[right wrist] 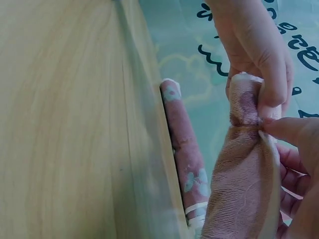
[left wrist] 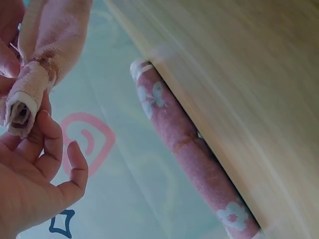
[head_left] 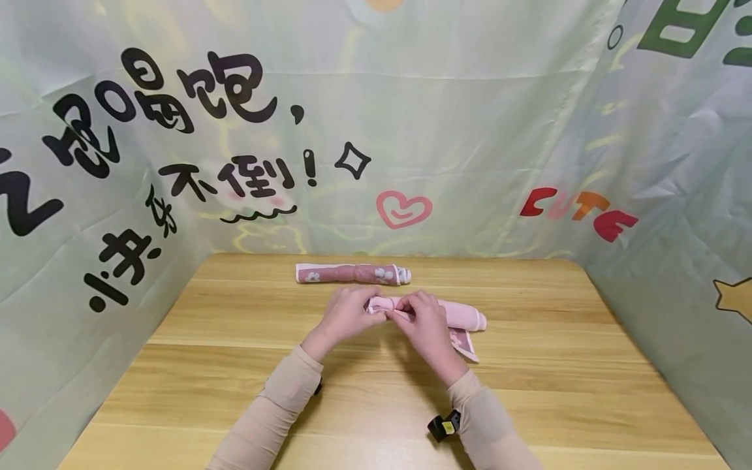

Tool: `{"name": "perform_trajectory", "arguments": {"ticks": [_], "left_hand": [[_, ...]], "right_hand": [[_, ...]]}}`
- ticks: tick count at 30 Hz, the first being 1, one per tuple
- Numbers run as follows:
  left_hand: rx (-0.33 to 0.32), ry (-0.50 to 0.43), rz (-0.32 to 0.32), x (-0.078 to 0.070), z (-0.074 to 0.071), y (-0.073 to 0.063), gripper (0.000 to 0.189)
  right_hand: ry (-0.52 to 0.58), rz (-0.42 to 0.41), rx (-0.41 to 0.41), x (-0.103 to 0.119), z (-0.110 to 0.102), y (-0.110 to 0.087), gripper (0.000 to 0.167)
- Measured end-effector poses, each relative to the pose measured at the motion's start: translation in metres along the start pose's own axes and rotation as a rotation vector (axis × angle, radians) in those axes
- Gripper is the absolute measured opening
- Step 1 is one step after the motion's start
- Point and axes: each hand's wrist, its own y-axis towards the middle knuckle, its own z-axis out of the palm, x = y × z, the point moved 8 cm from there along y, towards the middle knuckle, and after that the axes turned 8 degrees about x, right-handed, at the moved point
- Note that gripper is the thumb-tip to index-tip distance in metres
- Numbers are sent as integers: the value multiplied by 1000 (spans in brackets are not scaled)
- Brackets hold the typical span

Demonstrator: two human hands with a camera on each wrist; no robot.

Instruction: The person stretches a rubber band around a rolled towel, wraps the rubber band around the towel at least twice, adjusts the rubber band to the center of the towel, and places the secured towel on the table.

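Both hands hold a rolled pale-pink towel [head_left: 461, 314] above the wooden table. My left hand [head_left: 350, 314] grips its left end, where the coiled layers show in the left wrist view. Close beside it, my right hand [head_left: 425, 326] pinches the towel at a thin brownish band [right wrist: 243, 128] that squeezes the roll near that end. A darker pink corner with a flower print [head_left: 461, 341] hangs below the roll on the right. Behind the hands lies a second rolled towel [head_left: 352, 274], dusky pink with pale flowers and a band around its middle.
The wooden table [head_left: 552, 365] ends at the back and sides against a printed cloth backdrop [head_left: 482, 143] with lettering and a pink heart. A black wrist device [head_left: 443, 426] sits at the right sleeve.
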Motion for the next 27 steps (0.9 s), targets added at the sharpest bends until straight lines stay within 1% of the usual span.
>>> {"name": "perform_trajectory", "arguments": {"ticks": [3, 5, 7, 9, 11, 13, 16, 18, 21, 23, 25, 27], "left_hand": [[7, -23, 7, -1, 1, 0, 25], [7, -28, 6, 0, 1, 0, 27], [-2, -27, 9, 0, 2, -1, 29], [-20, -27, 24, -1, 1, -1, 29], [-41, -27, 51, -4, 1, -1, 28], [-63, -19, 82, -8, 0, -2, 26], [-90, 20, 130, -16, 0, -2, 24], [-104, 55, 146, -21, 0, -2, 25], [-88, 111, 151, -28, 0, -3, 27], [-85, 152, 169, -32, -1, -4, 27], [-94, 187, 205, -37, -2, -7, 27], [-132, 222, 251, -42, -3, -10, 26]], "right_hand": [[-18, -7, -20, -1, 0, -1, 17], [-6, -14, -32, -1, 0, -1, 14], [35, -16, -42, -1, 0, -1, 11], [101, -12, -60, -3, 0, -1, 7], [161, -3, -91, -4, -1, -1, 5], [192, 15, -129, -6, -2, -3, 4], [159, 52, -193, -8, -5, -6, 4], [120, 74, -229, -8, -7, -8, 5], [71, 106, -259, -10, -10, -9, 5], [53, 135, -253, -13, -13, -8, 5], [36, 169, -225, -18, -14, -6, 6], [21, 200, -186, -24, -14, -4, 7]]}}
